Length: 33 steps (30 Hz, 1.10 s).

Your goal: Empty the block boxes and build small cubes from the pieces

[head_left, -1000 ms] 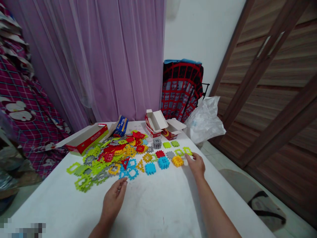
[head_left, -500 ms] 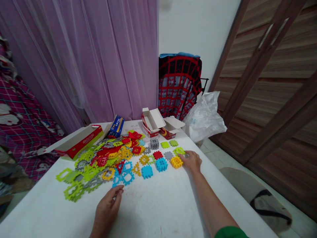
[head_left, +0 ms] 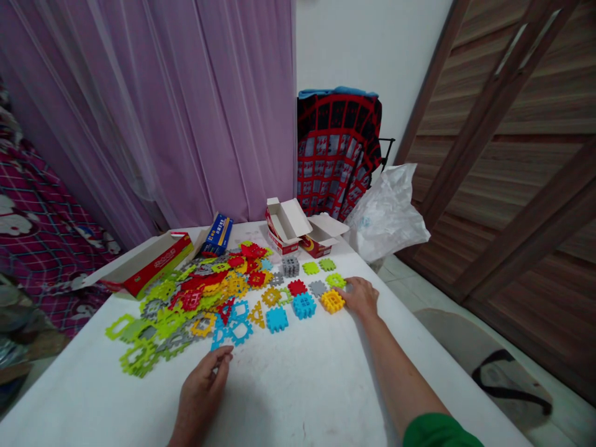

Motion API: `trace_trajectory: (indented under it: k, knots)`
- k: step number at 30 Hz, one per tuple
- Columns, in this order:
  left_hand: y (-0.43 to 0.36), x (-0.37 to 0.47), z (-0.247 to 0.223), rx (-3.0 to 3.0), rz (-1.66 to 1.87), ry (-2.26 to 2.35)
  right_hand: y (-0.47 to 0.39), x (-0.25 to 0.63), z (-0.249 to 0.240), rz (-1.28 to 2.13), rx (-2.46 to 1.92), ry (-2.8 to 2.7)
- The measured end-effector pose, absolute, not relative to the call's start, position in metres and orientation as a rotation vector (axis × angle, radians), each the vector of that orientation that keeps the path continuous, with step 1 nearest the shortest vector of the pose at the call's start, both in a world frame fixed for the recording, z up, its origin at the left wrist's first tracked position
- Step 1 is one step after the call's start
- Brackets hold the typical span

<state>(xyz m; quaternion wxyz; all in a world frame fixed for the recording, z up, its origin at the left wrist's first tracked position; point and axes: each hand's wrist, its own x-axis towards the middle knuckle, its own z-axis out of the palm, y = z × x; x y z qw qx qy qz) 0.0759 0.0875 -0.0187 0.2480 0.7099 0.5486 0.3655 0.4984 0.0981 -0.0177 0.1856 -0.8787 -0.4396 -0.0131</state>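
My left hand (head_left: 202,391) rests on the white table with its fingers curled and the thumb close to the index finger; nothing shows in it. Just beyond it lie blue frame-shaped tiles (head_left: 241,333). At the right, my right hand (head_left: 362,297) has thumb and index finger apart, the fingertips at the near right edge of a yellow-green tile (head_left: 336,280). A yellow cube-like block (head_left: 332,301) sits beside the thumb. Left of it are a blue block (head_left: 304,305), another blue piece (head_left: 277,319), a grey tile (head_left: 318,288) and a red tile (head_left: 297,287).
A heap of coloured interlocking tiles (head_left: 205,292) covers the table's left part. Behind it stand an open red box (head_left: 161,264) and a blue box (head_left: 219,234). Two open cartons (head_left: 284,233) are at the back. A white plastic bag (head_left: 388,214) hangs by the right edge.
The view has shifted slightly. Both hands stay in nearly the same places, and the right thumb shows a little farther from the yellow-green tile. The blocks have not visibly moved on the table.
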Motion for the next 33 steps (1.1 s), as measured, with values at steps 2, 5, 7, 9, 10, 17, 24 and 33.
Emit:
trace_trajectory:
  k: [2, 5, 7, 9, 10, 17, 24, 33]
  knots:
    - [0.0876, 0.0761, -0.0193, 1.935, 0.997, 1.493, 0.0982, 0.4983, -0.0183, -0.044, -2.481, -1.245]
    - [0.0878, 0.0761, -0.0214, 1.929, 1.007, 1.491, 0.0984, 0.4968, -0.0181, -0.079, -2.499, -1.221]
    - [0.0879, 0.0762, -0.0224, 1.931, 1.008, 1.490, 0.0985, 0.4955, -0.0173, -0.113, -2.528, -1.157]
    - [0.0878, 0.0763, -0.0226, 1.939, 1.014, 1.478, 0.0985, 0.4947, -0.0163, -0.138, -2.561, -1.080]
    - [0.0876, 0.0764, -0.0223, 1.943, 1.020, 1.471, 0.0984, 0.4945, -0.0160, -0.144, -2.571, -1.054]
    - [0.0863, 0.0770, -0.0210, 1.952, 1.026, 1.442, 0.0961, 0.4967, -0.0186, -0.152, -2.532, -1.034]
    - [0.0862, 0.0767, -0.0250, 1.956, 1.056, 1.438, 0.0944, 0.4936, -0.0178, -0.184, -2.559, -1.072]
    - [0.0854, 0.0777, -0.0249, 1.932, 1.052, 1.430, 0.0929, 0.4922, -0.0136, -0.149, -2.599, -1.130]
